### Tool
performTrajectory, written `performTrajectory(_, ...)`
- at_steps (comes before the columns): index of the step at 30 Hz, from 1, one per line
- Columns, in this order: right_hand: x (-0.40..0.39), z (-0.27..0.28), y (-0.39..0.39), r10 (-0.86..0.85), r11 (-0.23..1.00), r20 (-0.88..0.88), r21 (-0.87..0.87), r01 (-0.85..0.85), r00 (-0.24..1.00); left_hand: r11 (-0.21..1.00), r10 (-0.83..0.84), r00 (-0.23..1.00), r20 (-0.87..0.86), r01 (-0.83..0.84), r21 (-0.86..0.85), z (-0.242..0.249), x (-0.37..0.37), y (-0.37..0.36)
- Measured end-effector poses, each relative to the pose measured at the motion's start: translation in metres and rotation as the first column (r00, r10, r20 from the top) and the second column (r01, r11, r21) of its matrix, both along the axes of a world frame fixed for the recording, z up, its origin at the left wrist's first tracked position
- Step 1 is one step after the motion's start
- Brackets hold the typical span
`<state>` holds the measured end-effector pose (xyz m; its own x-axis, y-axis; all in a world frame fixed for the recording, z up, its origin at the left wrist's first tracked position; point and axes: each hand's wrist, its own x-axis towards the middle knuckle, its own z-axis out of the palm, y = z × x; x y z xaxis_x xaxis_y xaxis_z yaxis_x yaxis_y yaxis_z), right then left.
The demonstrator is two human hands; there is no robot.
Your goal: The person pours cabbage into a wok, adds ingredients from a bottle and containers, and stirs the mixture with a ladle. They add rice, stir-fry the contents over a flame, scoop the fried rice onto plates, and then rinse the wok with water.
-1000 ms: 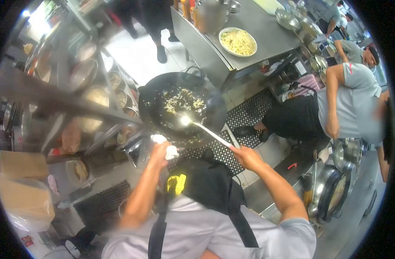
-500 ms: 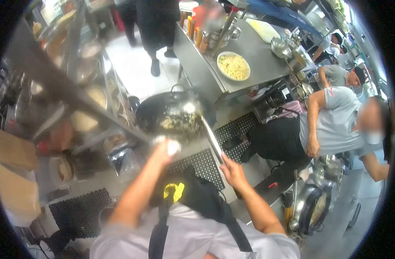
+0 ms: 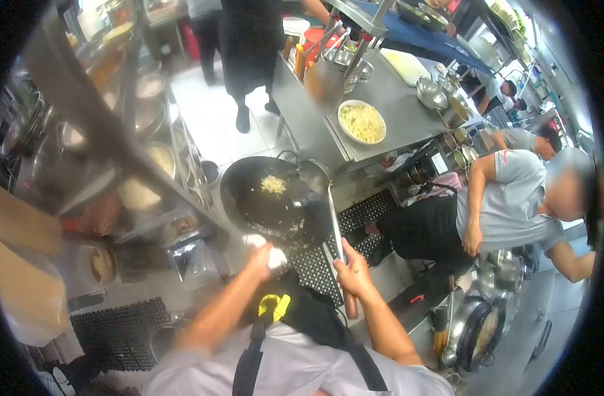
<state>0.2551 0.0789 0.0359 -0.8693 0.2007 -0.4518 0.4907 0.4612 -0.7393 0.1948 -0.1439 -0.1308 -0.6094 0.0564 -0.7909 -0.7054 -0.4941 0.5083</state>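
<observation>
A black wok (image 3: 239,208) is in front of me, with a small clump of pale chopped food (image 3: 273,185) toward its far side and scattered bits near its close rim. My left hand (image 3: 261,261) is closed around a folded white cloth (image 3: 276,257) at the wok's near edge. Whether a wok handle is inside the cloth is hidden. In my right hand (image 3: 356,269) is the long handle of a ladle (image 3: 335,218), its wooden end showing below the fist. The metal bowl of the ladle (image 3: 313,177) lies over the wok's far right rim.
An oval plate of pale yellow shredded food (image 3: 361,122) stands on the steel counter (image 3: 397,99) ahead. Metal bowls (image 3: 432,92) are farther along it. A co-worker in a grey shirt (image 3: 509,191) stands at right. Left are a shelf post (image 3: 104,142) and containers (image 3: 143,191).
The ladle has shifted, and more of its handle shows below my right hand. Food that was blurred across the wok now shows as a small clump and scattered bits. The view has shifted slightly.
</observation>
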Motion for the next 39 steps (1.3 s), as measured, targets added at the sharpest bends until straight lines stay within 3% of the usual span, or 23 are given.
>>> performTrajectory(2,0.0,-0.035,0.008,0.099,0.983,-0.186,0.169,-0.068,0.977,0.994,-0.047,0.998,0.036,0.05,-0.096,0.022,0.039,-0.005)
performTrajectory(3,-0.005,-0.043,0.006,0.144,0.961,-0.232,0.265,-0.08,0.962,0.92,-0.327,0.939,-0.106,0.29,-0.265,-0.044,0.064,-0.023)
performTrajectory(4,-0.01,-0.055,0.002,0.187,0.93,-0.27,0.359,-0.082,0.944,0.879,-0.385,0.909,-0.159,0.309,-0.364,-0.028,0.075,-0.026)
performTrajectory(5,-0.018,-0.084,-0.005,0.141,0.968,-0.405,0.248,-0.04,0.903,0.87,-0.417,0.892,-0.177,0.334,-0.364,-0.038,0.079,-0.029)
performTrajectory(6,-0.028,-0.1,-0.015,0.114,0.985,-0.301,0.16,-0.067,0.947,0.861,-0.446,0.873,-0.196,0.358,-0.362,-0.048,0.08,-0.03)
performTrajectory(7,-0.043,-0.069,-0.035,-0.014,0.991,-0.085,-0.132,0.002,0.996,0.941,-0.299,0.941,-0.162,0.261,-0.216,-0.018,0.068,-0.022)
performTrajectory(8,-0.052,-0.035,-0.051,-0.077,0.911,0.16,-0.39,0.135,0.984,0.987,-0.152,0.983,-0.104,0.145,-0.07,0.018,0.051,-0.011)
performTrajectory(11,-0.05,-0.041,-0.048,-0.149,0.485,0.313,-0.803,0.345,0.938,0.983,-0.098,0.995,0.023,0.094,0.161,0.022,0.017,-0.018)
performTrajectory(12,-0.045,-0.026,-0.039,-0.118,0.283,0.424,-0.852,0.44,0.898,0.974,-0.12,0.992,0.051,0.107,0.199,0.011,0.013,-0.024)
performTrajectory(13,-0.038,-0.02,-0.026,-0.042,0.162,0.437,-0.885,0.437,0.899,0.964,-0.12,0.984,0.132,0.084,0.251,0.031,0.017,-0.024)
performTrajectory(14,-0.029,-0.013,-0.015,0.041,0.038,0.442,-0.897,0.441,0.896,0.939,-0.153,0.984,0.088,0.118,0.322,0.009,0.02,-0.031)
performTrajectory(16,-0.008,0.021,0.002,0.035,-0.028,0.421,-0.906,0.422,0.906,0.911,-0.274,0.958,0.083,0.231,0.342,-0.012,0.03,-0.042)
performTrajectory(17,-0.005,0.039,0.012,0.018,0.093,0.394,-0.916,0.391,0.919,0.917,-0.259,0.957,0.134,0.2,0.345,-0.04,0.03,-0.047)
performTrajectory(18,-0.007,0.053,0.02,0.071,0.057,0.249,-0.968,0.245,0.966,0.928,-0.231,0.951,0.204,0.152,0.341,-0.068,0.043,-0.053)
performTrajectory(19,-0.003,0.066,0.028,-0.034,0.133,0.355,-0.925,0.357,0.934,0.937,-0.23,0.96,0.162,0.174,0.303,-0.06,0.056,-0.056)
performTrajectory(21,-0.005,0.092,0.036,-0.132,0.219,0.26,-0.934,0.284,0.957,0.954,-0.198,0.977,0.077,0.174,0.244,-0.032,0.04,-0.048)
performTrajectory(26,-0.021,0.104,0.07,-0.288,0.212,0.13,-0.958,0.196,0.949,0.987,-0.104,0.993,0.054,0.096,0.129,0.03,0.032,-0.033)
performTrajectory(29,-0.044,0.114,0.079,-0.358,0.421,-0.043,-0.899,0.12,0.933,0.989,-0.145,0.989,-0.021,0.146,0.019,0.057,0.028,-0.034)
performTrajectory(30,-0.054,0.112,0.084,-0.363,0.526,-0.121,-0.845,0.096,0.924,0.986,-0.169,0.985,-0.034,0.169,-0.013,0.072,0.027,-0.033)
performTrajectory(32,-0.081,0.093,0.091,-0.326,0.792,-0.293,-0.604,0.09,0.899,0.987,-0.158,0.986,-0.047,0.159,0.021,0.049,0.031,-0.039)
performTrajectory(34,-0.11,0.068,0.089,-0.29,0.928,-0.394,-0.338,0.156,0.872,0.983,-0.162,0.986,-0.035,0.164,0.079,0.065,0.032,-0.041)
performTrajectory(37,-0.151,-0.001,0.119,-0.152,0.968,-0.499,0.099,0.23,0.853,0.981,-0.174,0.983,-0.06,0.179,0.074,0.073,0.037,-0.041)
performTrajectory(39,-0.155,-0.003,0.117,-0.17,0.968,-0.477,0.082,0.236,0.863,0.977,-0.201,0.978,-0.057,0.205,0.066,0.09,0.04,-0.041)
